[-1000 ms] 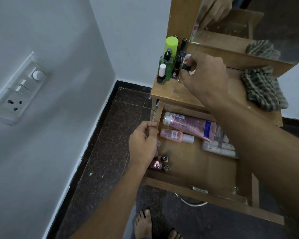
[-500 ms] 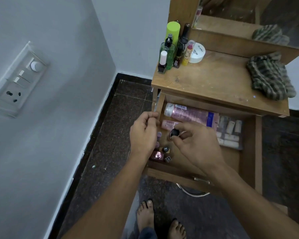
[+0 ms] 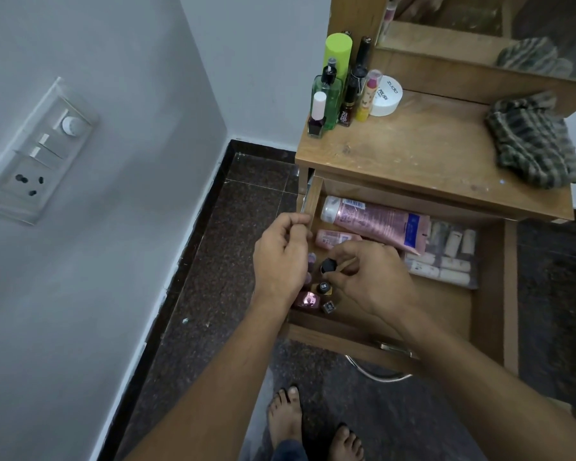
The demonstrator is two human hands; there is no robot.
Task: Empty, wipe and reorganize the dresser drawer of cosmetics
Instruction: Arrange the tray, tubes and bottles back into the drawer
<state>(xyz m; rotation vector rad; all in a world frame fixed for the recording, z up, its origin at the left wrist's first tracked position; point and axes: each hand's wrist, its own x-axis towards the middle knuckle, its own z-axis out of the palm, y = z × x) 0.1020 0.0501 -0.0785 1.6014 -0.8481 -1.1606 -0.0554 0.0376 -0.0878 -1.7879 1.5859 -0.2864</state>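
Note:
The wooden dresser drawer [image 3: 489, 294] is pulled open. Inside lie a large pink tube [image 3: 376, 221], a small pink tube [image 3: 330, 237], a clear pouch of small tubes [image 3: 446, 257] and a few small nail-polish bottles [image 3: 316, 296] at the front left. My right hand [image 3: 369, 277] pinches a small black-capped bottle [image 3: 328, 265] just above those bottles. My left hand [image 3: 281, 257] grips the drawer's left wall with curled fingers. On the dresser top [image 3: 413, 154] stand several bottles, among them a lime-green can [image 3: 338, 53], and a white jar [image 3: 384, 96].
A striped green cloth [image 3: 532, 144] lies on the right of the dresser top, below a mirror [image 3: 479, 24]. A wall with a switch plate [image 3: 37, 154] is close on the left. My bare feet [image 3: 310, 427] stand on dark stone floor beneath the drawer front.
My right hand left the items on the dresser top, came down into the drawer and took hold of a small black-capped bottle. My left hand stayed on the drawer wall.

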